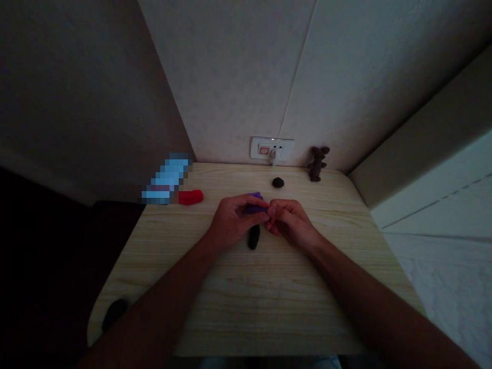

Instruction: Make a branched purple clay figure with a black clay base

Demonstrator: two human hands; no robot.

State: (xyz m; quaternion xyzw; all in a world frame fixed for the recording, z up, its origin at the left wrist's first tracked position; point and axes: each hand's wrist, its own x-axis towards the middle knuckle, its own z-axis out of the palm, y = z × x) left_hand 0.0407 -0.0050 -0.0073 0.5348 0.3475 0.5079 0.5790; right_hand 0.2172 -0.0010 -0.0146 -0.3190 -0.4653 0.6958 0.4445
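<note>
A purple piece of what looks like modelling clay [255, 209] is held above the middle of the table, partly covered by fingers. My left hand [230, 218] is closed around it, thumb below and fingers above. At its right end my right hand [290, 220] pinches with thumb and fingertips. Just beneath the hands lies an elongated black lump [253, 238]. Farther back sits a small rounded black lump [278, 182]. A small dark brown animal-like figure [316, 164] stands near the wall, to the right.
The pale wooden table [246, 302] meets the wall. On its left are a red lump [193, 197] and a pixelated bright object [169, 177]. A dark oval object [114, 312] lies by my left forearm. Above the back edge is a wall socket [254, 147] with something plugged in.
</note>
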